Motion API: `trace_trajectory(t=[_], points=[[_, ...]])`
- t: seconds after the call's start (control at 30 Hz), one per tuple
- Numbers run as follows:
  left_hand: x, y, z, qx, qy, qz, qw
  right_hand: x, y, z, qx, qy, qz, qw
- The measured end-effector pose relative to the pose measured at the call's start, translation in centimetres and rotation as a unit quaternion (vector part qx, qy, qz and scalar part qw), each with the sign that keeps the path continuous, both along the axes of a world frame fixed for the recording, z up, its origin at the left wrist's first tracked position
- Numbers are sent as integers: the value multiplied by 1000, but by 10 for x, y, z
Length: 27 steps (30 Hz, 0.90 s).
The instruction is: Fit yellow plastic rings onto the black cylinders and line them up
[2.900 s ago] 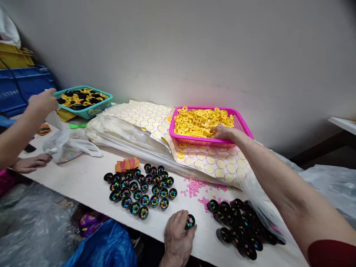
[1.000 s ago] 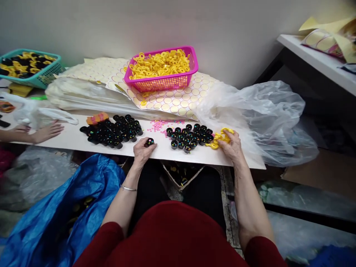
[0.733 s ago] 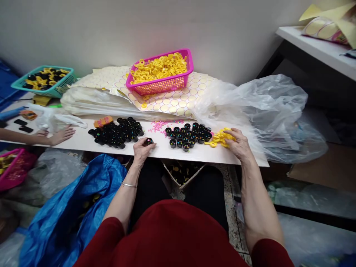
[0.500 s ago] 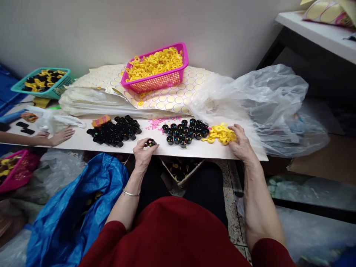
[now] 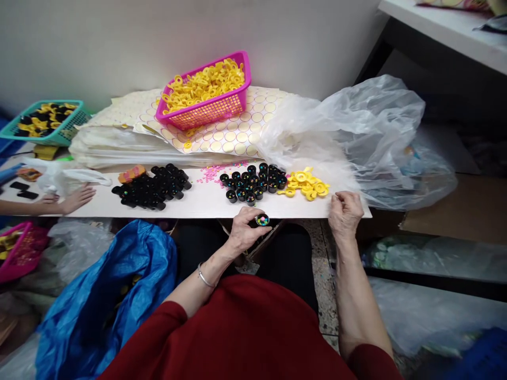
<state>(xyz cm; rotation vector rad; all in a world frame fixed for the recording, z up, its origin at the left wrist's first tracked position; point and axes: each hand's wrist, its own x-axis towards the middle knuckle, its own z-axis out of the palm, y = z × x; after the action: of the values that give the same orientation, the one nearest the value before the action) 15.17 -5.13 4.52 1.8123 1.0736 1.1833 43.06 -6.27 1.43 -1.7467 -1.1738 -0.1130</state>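
at far left, has a teal basket [image 5: 59, 141] of black and yellow pieces on the worktop [image 5: 198, 207]. in front of it, shares the space with a white plastic bag [image 5: 59, 177] and another person's hand [image 5: 80, 199], laid flat near the edge. below, has a blue sack [image 5: 119, 264] gaping open. further right, comes to an orange and pink object [image 5: 132, 174] just behind a dense group of black cups [image 5: 152, 189]. toward the wall, has a pink basket [image 5: 206, 113] heaped with yellow ring pieces, set on sheets printed with circles [image 5: 225, 138]. in front of these, shows pink beads [image 5: 209, 173] scattered loosely.

grips a single black cup [image 5: 262, 220] in the left hand [image 5: 243, 232], clamped between thumb and fingers at the worktop's near edge, open top up, multicoloured beads inside. just behind, has a second group of small black cups [image 5: 253, 183], likewise with coloured beads. to their right, has a loose pile of yellow pieces [image 5: 307, 184]. near that pile, keeps the right hand [image 5: 346, 214] curled, fingers together; cannot tell of anything inside. beyond, at right, has a crumpled clear plastic bag [image 5: 380, 132] partly on the worktop, below a white shelf [image 5: 455, 26].
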Motion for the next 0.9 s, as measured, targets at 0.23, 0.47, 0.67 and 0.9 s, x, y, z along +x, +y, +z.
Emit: trace_trajectory(t=[0.23, 0.47, 0.67, 0.9], points=[[23, 1, 1, -40, 13, -31, 999, -8, 22, 15, -161, 103, -88, 978], [23, 1, 2, -82, 11, -10, 997, -17, 37, 9, -46, 117, -86, 988], [19, 2, 0, -79, 1, -2, 997, -5, 16, -7, -21, -158, -65, 985], [18, 2, -6, -71, 1, 0, 997, 15, -8, -22, -29, -273, -95, 957]])
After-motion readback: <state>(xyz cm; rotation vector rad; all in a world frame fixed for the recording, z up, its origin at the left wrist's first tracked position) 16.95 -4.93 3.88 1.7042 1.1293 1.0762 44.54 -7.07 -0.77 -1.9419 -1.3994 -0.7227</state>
